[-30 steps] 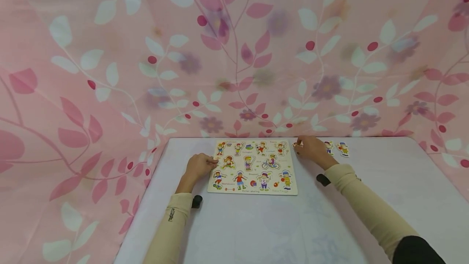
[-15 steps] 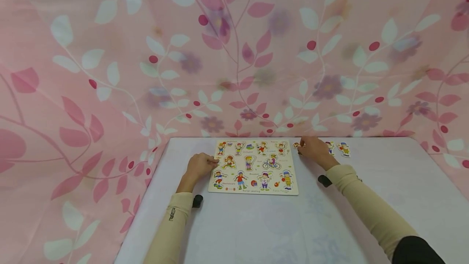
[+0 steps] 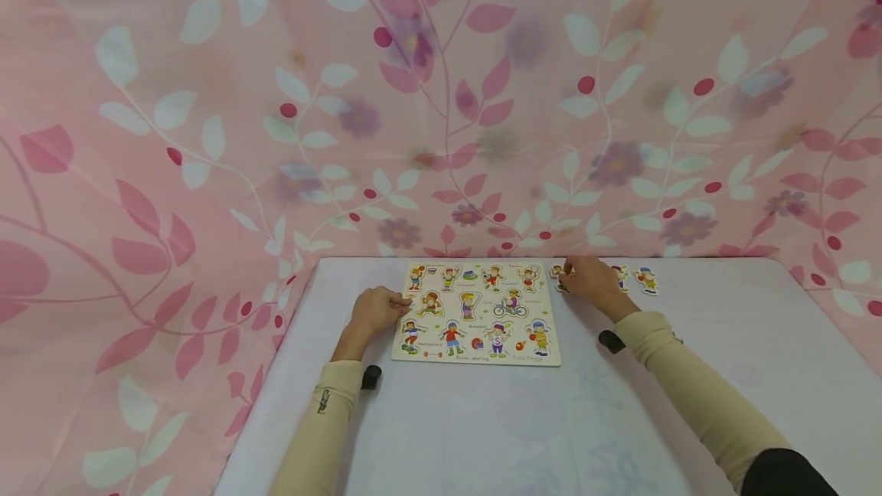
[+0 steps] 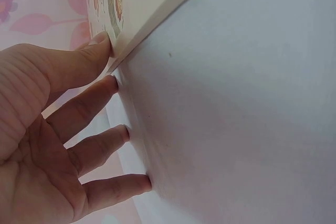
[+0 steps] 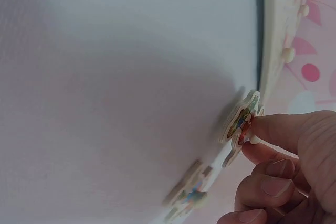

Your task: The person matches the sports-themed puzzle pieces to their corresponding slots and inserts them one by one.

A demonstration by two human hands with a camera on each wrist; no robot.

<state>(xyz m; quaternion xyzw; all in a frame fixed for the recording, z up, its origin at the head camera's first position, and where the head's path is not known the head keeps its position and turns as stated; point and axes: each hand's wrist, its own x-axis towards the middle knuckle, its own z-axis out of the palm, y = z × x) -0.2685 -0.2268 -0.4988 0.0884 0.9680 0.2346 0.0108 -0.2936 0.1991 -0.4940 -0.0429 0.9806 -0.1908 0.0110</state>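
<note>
A flat wooden peg puzzle board (image 3: 553, 355) with colourful sports figures lies on the table. My left hand (image 3: 375, 311) is at its left edge. In the left wrist view the thumb and index finger (image 4: 79, 109) pinch the board's rim, while the other fingertips touch the white cloth. Just beyond the board's right side, my right hand (image 3: 594, 282) pinches a figure-shaped puzzle piece (image 5: 240, 123) by its small knob, between thumb and index finger. That piece stands tilted near the cloth; whether it touches is unclear. My hand partly covers it in the head view.
Two more figure pieces, one (image 3: 622, 277) partly behind my right hand and another (image 3: 646, 280) farther right, lie along the table's back. A pink floral curtain (image 3: 441, 136) hangs right behind the table's far edge. White cloth (image 3: 482, 435) covers the tabletop.
The piece in my right hand has turned slightly and shows more of its face. Both hands stay almost in place, and the board has not moved on the table.
</note>
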